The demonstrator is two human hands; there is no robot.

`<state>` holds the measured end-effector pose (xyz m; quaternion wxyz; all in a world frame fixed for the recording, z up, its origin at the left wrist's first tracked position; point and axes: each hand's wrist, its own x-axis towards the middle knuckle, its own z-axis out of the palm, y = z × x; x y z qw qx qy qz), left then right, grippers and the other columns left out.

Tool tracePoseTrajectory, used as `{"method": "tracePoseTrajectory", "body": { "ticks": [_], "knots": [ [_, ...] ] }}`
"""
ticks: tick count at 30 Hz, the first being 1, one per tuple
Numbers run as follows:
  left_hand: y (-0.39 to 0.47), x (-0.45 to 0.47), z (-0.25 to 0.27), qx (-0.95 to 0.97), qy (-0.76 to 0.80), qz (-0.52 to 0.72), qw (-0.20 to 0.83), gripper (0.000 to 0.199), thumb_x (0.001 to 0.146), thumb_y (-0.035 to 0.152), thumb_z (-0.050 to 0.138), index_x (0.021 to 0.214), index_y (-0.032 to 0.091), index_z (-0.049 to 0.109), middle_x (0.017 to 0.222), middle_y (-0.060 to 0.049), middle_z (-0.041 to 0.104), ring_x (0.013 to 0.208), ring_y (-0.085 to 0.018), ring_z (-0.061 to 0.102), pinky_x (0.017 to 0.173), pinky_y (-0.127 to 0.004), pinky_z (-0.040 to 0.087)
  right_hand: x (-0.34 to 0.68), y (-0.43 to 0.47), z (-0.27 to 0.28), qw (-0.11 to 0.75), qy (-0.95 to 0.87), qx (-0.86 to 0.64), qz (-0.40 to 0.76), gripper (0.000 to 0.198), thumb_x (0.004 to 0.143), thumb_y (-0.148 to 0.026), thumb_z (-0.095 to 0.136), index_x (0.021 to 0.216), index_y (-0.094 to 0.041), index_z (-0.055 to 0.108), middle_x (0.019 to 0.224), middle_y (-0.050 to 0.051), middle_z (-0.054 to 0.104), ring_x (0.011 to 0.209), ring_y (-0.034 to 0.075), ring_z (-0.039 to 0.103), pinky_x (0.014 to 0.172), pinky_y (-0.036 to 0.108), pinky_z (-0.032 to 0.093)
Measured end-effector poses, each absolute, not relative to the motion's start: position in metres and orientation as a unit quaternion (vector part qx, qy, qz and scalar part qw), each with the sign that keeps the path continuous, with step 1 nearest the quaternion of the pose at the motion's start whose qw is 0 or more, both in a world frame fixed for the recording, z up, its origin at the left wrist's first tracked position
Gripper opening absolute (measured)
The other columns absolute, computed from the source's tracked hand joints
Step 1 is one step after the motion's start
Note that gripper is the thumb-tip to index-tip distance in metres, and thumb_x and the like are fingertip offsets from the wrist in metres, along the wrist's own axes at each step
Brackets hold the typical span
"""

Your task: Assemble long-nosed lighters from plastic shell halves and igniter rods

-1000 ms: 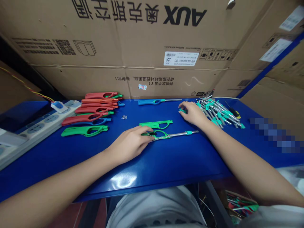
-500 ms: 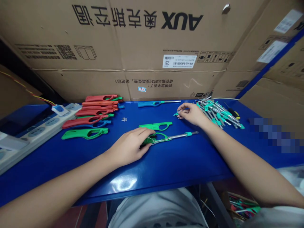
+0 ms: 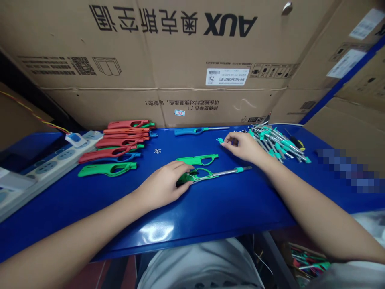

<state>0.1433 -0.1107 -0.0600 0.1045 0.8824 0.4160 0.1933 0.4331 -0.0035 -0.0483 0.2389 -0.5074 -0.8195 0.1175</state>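
Note:
My left hand (image 3: 165, 182) is closed around the handle end of an opened green lighter (image 3: 202, 174). A metal tube (image 3: 225, 172) with a teal collar runs out of its right end, and thin wire shows inside the shell. Just behind lies a loose green shell half (image 3: 201, 160), flat on the table. My right hand (image 3: 240, 145) pinches a small teal plastic piece (image 3: 220, 141) between thumb and fingertips, held above the table. Beyond it, a blue lighter (image 3: 189, 131) with a metal tube lies near the cardboard.
Several red, green and blue lighter shells (image 3: 124, 142) lie stacked at the left, beside a white power strip (image 3: 45, 166). Tiny metal pieces (image 3: 157, 151) sit mid-table. At right are a heap of metal tubes (image 3: 276, 142) and a screwdriver (image 3: 297, 143). Cardboard (image 3: 168, 72) walls the back.
My right hand has turned slightly and the small teal piece in it sits a little farther left and higher. My left hand stays on the green lighter, almost unmoved.

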Motion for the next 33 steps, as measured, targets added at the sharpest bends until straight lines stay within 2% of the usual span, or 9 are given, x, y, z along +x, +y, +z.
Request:
{"method": "tracePoseTrajectory", "body": {
  "ticks": [3,7,13,24,33],
  "knots": [
    [-0.109,0.144,-0.060,0.881,0.411,0.202,0.120,0.024,0.093,0.023,0.064,0.116,0.018,0.065,0.114,-0.010,0.071,0.110,-0.025,0.067,0.098,-0.042,0.056,0.425,-0.017,-0.042,0.255,-0.869,-0.381,0.185,0.019,0.090,-0.036,0.064,0.086,-0.018,0.069,0.081,0.004,0.069,0.070,0.015,0.059,0.067,0.028,0.045],
    [-0.109,0.145,-0.060,0.874,0.413,0.219,0.135,0.021,0.091,0.022,0.066,0.111,0.018,0.066,0.111,-0.008,0.070,0.107,-0.024,0.068,0.096,-0.040,0.057,0.412,-0.035,-0.041,0.181,-0.919,-0.251,0.245,0.017,0.093,-0.031,0.063,0.092,-0.017,0.073,0.090,0.005,0.068,0.077,0.014,0.062,0.070,0.026,0.047],
    [-0.109,0.144,-0.061,0.868,0.421,0.216,0.151,0.022,0.090,0.022,0.067,0.111,0.018,0.069,0.108,-0.009,0.069,0.102,-0.023,0.069,0.093,-0.038,0.057,0.402,-0.042,-0.052,0.161,-0.929,-0.224,0.245,0.015,0.095,-0.025,0.061,0.098,-0.020,0.075,0.102,0.007,0.069,0.086,0.016,0.065,0.077,0.029,0.050],
    [-0.108,0.144,-0.061,0.859,0.430,0.218,0.173,0.022,0.088,0.022,0.069,0.110,0.018,0.070,0.107,-0.008,0.069,0.099,-0.022,0.069,0.092,-0.038,0.057,0.396,-0.042,-0.059,0.186,-0.924,-0.209,0.259,0.015,0.095,-0.023,0.060,0.091,-0.018,0.074,0.098,0.006,0.069,0.085,0.015,0.065,0.078,0.028,0.050],
    [-0.107,0.145,-0.060,0.851,0.438,0.215,0.195,0.025,0.086,0.019,0.071,0.111,0.015,0.071,0.105,-0.008,0.067,0.099,-0.022,0.068,0.093,-0.037,0.056,0.392,-0.049,-0.061,0.188,-0.939,-0.206,0.199,0.017,0.096,-0.022,0.059,0.094,-0.017,0.075,0.098,0.007,0.071,0.085,0.016,0.068,0.076,0.027,0.051]
  ]
}}
